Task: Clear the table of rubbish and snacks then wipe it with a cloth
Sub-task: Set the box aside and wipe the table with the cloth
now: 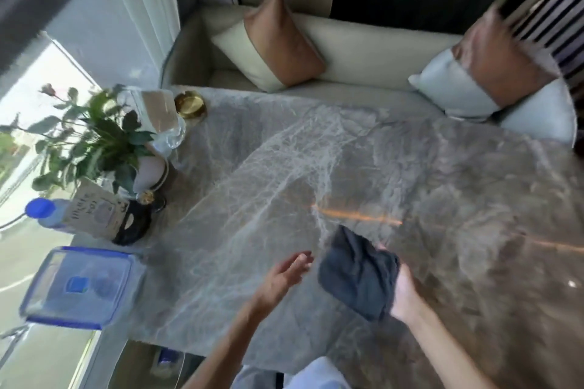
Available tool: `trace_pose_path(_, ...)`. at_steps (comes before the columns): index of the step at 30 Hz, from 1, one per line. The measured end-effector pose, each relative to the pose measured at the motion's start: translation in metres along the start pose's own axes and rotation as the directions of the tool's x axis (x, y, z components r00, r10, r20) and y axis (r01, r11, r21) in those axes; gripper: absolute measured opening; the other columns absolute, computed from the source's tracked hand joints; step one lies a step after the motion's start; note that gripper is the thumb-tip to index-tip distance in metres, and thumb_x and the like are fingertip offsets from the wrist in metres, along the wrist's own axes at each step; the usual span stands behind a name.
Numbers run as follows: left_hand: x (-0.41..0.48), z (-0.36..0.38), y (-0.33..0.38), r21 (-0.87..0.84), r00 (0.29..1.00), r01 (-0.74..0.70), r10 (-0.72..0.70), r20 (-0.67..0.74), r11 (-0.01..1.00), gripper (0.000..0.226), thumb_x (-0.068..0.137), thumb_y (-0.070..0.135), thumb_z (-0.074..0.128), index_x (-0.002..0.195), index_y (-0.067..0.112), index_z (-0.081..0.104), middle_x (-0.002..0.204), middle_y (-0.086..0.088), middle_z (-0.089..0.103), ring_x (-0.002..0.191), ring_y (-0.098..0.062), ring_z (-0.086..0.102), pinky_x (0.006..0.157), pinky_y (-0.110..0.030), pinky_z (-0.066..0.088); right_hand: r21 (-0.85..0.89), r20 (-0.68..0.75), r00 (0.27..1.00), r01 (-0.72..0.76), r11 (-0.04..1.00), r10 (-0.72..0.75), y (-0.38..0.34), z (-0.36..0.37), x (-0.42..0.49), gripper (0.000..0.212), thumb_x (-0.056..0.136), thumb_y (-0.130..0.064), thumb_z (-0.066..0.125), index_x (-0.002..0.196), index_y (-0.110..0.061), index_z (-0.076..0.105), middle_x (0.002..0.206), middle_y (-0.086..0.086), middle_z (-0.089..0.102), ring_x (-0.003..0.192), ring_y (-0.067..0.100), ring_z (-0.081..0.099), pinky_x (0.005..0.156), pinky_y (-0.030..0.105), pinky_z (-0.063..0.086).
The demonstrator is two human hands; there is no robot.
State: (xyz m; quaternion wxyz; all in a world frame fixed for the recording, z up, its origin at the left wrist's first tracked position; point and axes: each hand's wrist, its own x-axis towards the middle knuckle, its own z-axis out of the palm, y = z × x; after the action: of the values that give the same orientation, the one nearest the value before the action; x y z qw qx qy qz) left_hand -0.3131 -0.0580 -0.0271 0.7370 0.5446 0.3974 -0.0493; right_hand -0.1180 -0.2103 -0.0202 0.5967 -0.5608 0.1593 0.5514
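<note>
A dark grey cloth (358, 275), bunched and folded, rests in my right hand (403, 292), which holds it just above the grey marble table (284, 167) near the front edge. My left hand (284, 275) hovers a short way to the left of the cloth, palm turned inward and fingers spread, holding nothing. The frame is blurred by motion.
Along the table's left edge stand a clear box with a blue-rimmed lid (80, 286), a blue-capped bottle (47, 213), a card stand (94, 215), a potted plant (94, 136), a glass jug (158, 117) and a gold ashtray (190, 104). A cushioned bench (363, 50) lies beyond.
</note>
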Motion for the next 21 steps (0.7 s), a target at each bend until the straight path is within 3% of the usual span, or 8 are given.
trace_pose_path(2,-0.013,0.006,0.017,-0.089,0.999,-0.017,0.02,0.033,0.996,0.033,0.1,0.038,0.046,0.119,0.02,0.066,0.114,0.002,0.071,0.105,-0.017,0.068,0.09,-0.029,0.055,-0.022,0.112,0.991,-0.066,0.998,0.068,-0.003,0.03,-0.006,0.061,0.095,-0.054,0.043,0.122,-0.005,0.067,0.13,0.023,0.061,0.122,0.038,0.057,0.108,0.05,0.042)
trace_pose_path(4,-0.028,0.001,0.033,-0.132,0.997,-0.067,0.064,-0.03,0.989,0.029,0.094,0.038,0.055,0.107,0.016,0.07,0.097,0.001,0.072,0.091,-0.013,0.069,0.078,-0.026,0.057,0.027,0.324,0.937,-0.149,0.989,0.132,-0.004,0.052,-0.012,0.082,0.087,-0.07,0.04,0.132,-0.004,0.058,0.138,0.023,0.055,0.128,0.038,0.053,0.112,0.052,0.038)
trace_pose_path(6,-0.042,-0.01,0.044,-0.141,0.99,-0.104,0.089,-0.114,0.984,0.024,0.088,0.034,0.063,0.1,0.015,0.071,0.092,0.002,0.072,0.087,-0.012,0.067,0.074,-0.024,0.054,0.008,0.453,0.876,-0.187,0.982,0.163,-0.007,0.07,-0.019,0.095,0.082,-0.078,0.041,0.141,-0.004,0.047,0.147,0.023,0.045,0.137,0.039,0.042,0.119,0.054,0.025)
trace_pose_path(9,-0.061,-0.028,0.053,-0.135,0.988,-0.095,0.077,-0.134,0.986,0.009,0.092,0.024,0.064,0.093,0.021,0.073,0.09,0.005,0.074,0.086,-0.009,0.068,0.071,-0.02,0.053,-0.071,0.61,0.758,-0.241,0.968,0.233,-0.008,0.091,-0.024,0.108,0.074,-0.085,0.044,0.145,-0.003,0.04,0.151,0.024,0.038,0.142,0.039,0.035,0.12,0.053,0.023)
trace_pose_path(12,-0.071,-0.047,0.053,-0.199,0.989,-0.041,0.011,-0.149,0.979,0.02,0.093,0.019,0.062,0.11,0.017,0.071,0.106,-0.005,0.075,0.101,-0.019,0.069,0.088,-0.034,0.055,-0.111,0.692,0.669,-0.272,0.956,0.271,-0.011,0.104,-0.025,0.114,0.075,-0.085,0.042,0.15,-0.001,0.027,0.157,0.024,0.024,0.148,0.038,0.022,0.123,0.052,0.012)
trace_pose_path(14,-0.077,-0.062,0.051,-0.257,0.981,-0.015,-0.036,-0.193,0.966,0.027,0.092,0.014,0.06,0.118,0.015,0.067,0.117,-0.011,0.072,0.112,-0.027,0.066,0.098,-0.042,0.053,-0.173,0.707,0.632,-0.28,0.944,0.317,-0.01,0.115,-0.024,0.1,0.085,-0.076,0.04,0.149,0.001,0.03,0.157,0.024,0.025,0.148,0.037,0.023,0.123,0.05,0.015)
trace_pose_path(17,-0.082,-0.085,0.044,-0.294,0.969,0.013,-0.084,-0.231,0.956,0.029,0.092,0.019,0.06,0.121,0.017,0.065,0.119,-0.01,0.071,0.111,-0.025,0.067,0.09,-0.039,0.057,-0.41,0.591,0.714,-0.135,0.902,0.376,-0.005,0.13,-0.014,0.056,0.088,-0.038,0.068,0.131,-0.002,0.059,0.138,0.021,0.056,0.128,0.034,0.054,0.101,0.043,0.049)
trace_pose_path(21,-0.079,-0.119,0.04,-0.187,0.957,0.047,-0.098,-0.273,0.981,0.022,0.093,0.026,0.062,0.114,0.021,0.067,0.105,-0.002,0.074,0.096,-0.022,0.07,0.077,-0.039,0.057,-0.55,0.498,0.785,-0.041,0.834,0.368,0.004,0.157,0.01,0.05,0.076,-0.01,0.079,0.122,0.002,0.064,0.123,0.025,0.066,0.112,0.037,0.066,0.086,0.042,0.057)
